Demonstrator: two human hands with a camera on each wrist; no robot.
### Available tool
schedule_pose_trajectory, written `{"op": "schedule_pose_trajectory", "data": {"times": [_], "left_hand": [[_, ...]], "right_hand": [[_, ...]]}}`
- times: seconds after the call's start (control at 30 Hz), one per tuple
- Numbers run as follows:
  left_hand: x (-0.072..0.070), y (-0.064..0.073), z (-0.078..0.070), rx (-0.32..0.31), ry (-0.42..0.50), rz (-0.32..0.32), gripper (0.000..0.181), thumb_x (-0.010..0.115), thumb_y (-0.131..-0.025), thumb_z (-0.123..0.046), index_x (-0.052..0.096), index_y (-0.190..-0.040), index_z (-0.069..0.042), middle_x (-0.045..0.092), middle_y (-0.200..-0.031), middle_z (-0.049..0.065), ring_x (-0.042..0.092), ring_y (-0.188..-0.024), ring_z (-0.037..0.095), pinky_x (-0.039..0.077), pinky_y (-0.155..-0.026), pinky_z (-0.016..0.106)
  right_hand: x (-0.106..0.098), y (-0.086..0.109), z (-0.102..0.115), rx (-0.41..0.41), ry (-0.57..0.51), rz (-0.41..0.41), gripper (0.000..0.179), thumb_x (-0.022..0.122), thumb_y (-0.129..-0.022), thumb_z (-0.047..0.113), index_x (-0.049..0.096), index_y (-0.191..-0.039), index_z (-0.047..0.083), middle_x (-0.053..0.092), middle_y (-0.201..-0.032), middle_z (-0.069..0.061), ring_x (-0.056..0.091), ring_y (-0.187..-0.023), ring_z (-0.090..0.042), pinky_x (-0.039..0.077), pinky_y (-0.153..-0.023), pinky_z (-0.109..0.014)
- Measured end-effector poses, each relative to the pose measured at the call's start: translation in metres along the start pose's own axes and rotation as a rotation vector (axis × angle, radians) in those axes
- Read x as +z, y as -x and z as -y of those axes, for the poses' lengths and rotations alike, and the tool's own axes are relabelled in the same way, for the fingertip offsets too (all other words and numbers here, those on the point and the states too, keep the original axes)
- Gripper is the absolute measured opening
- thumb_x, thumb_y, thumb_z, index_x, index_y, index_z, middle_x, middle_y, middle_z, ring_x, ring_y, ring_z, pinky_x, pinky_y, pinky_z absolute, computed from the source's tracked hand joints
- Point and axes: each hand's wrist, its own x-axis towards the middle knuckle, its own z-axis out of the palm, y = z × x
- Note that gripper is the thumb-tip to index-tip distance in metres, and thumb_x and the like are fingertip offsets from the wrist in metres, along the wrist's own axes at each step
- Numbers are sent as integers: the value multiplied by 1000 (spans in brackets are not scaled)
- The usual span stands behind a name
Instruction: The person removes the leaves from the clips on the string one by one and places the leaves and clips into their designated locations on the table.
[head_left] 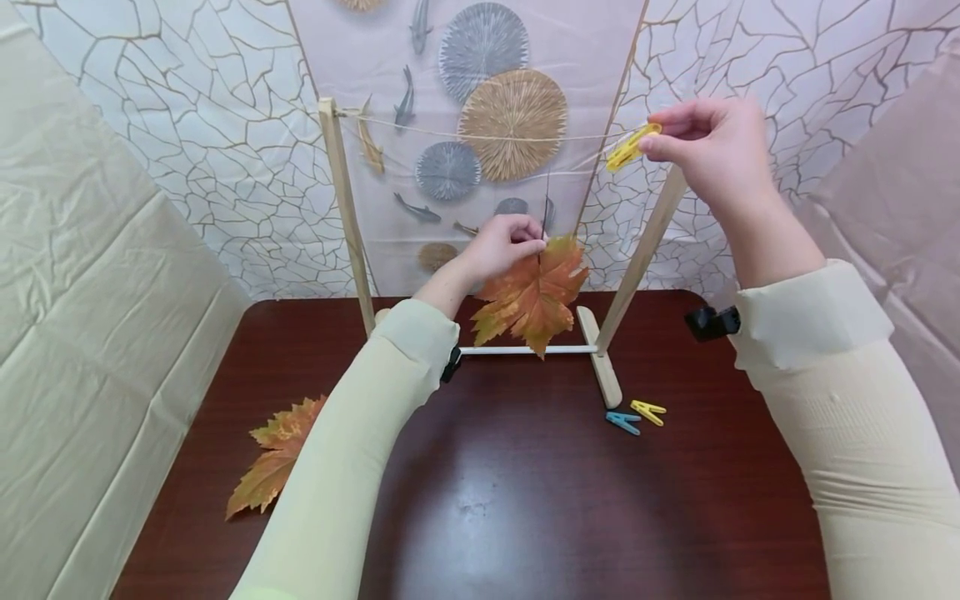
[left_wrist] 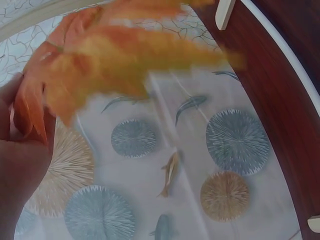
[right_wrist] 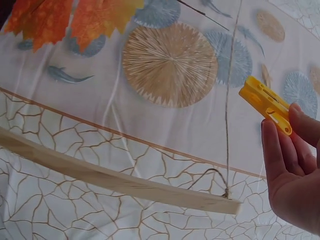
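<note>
An orange maple leaf (head_left: pixel 534 296) hangs below the string, its upper part pinched by my left hand (head_left: pixel 504 244); a thin dark stem rises above the fingers. In the left wrist view the leaf (left_wrist: pixel 110 65) is blurred and partly covers the backdrop. My right hand (head_left: pixel 720 150) pinches a yellow clothespin (head_left: pixel 632 147) near the right end of the string (head_left: pixel 465 136). The right wrist view shows the clothespin (right_wrist: pixel 265 104) beside the string (right_wrist: pixel 228 100), apart from it, between thumb and fingers.
A wooden frame with a left post (head_left: pixel 347 208) and right post (head_left: pixel 641 250) holds the string above the dark table (head_left: pixel 480 508). A blue clothespin (head_left: pixel 623 422) and another yellow clothespin (head_left: pixel 648 412) lie by the right foot. A second leaf (head_left: pixel 273 458) lies left, partly behind my sleeve.
</note>
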Motion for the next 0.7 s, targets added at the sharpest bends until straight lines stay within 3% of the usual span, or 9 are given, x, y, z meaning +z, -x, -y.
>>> {"op": "schedule_pose_trajectory", "data": {"times": [0.23,0.47,0.57,0.7], "left_hand": [[0,5,5,3,47,53,8,57,-89,-2,59,-96,2,64,-101,14,61,-93,19,46,-79,19],[-1,10,8,-19,63,33,6,56,-91,-7,60,-92,-3,63,-89,6,58,-84,12,43,-74,18],[-1,12,10,-29,78,6,10,56,-92,-13,59,-87,-5,60,-81,1,53,-77,10,41,-70,19],[-3,13,15,-36,93,-20,17,56,-93,-16,61,-82,-4,58,-76,-1,52,-73,11,41,-68,20]], "right_hand": [[0,7,-19,-11,75,47,15,75,-78,11,71,-91,18,63,-72,18,59,-69,3,45,-67,-6],[0,22,-51,-53,227,68,31,71,-81,8,62,-110,3,60,-76,23,58,-71,10,46,-66,-5],[1,27,-64,-76,331,60,35,69,-83,11,58,-115,-1,61,-84,15,55,-71,14,44,-66,-3],[0,31,-74,-79,381,67,36,68,-84,12,57,-115,-3,63,-92,4,53,-71,15,44,-65,-2]]}}
